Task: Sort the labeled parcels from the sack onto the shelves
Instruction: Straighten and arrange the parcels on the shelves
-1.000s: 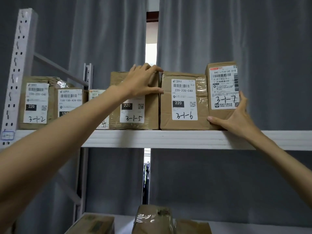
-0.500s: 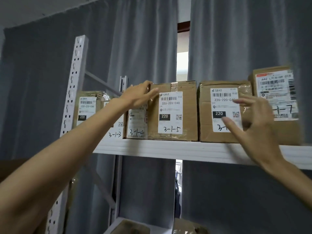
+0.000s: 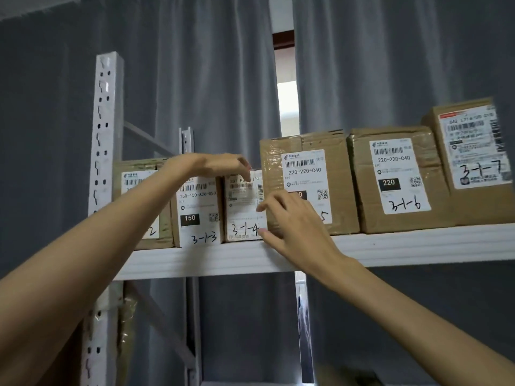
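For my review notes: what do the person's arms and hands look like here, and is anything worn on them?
Both arms are bare along all that is in view; no sleeve edge shows. The left hand and the right hand wear no gloves, and I see no rings, watch or wristband on either. Nails look short and unpainted, though slight blur limits that detail.

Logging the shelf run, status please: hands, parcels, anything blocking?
Left hand open over parcel 3-1-4. Right hand open, fingertips at its right edge. Parcels 3-1-3 through 3-1-7 lined on shelf. Nothing blocking.
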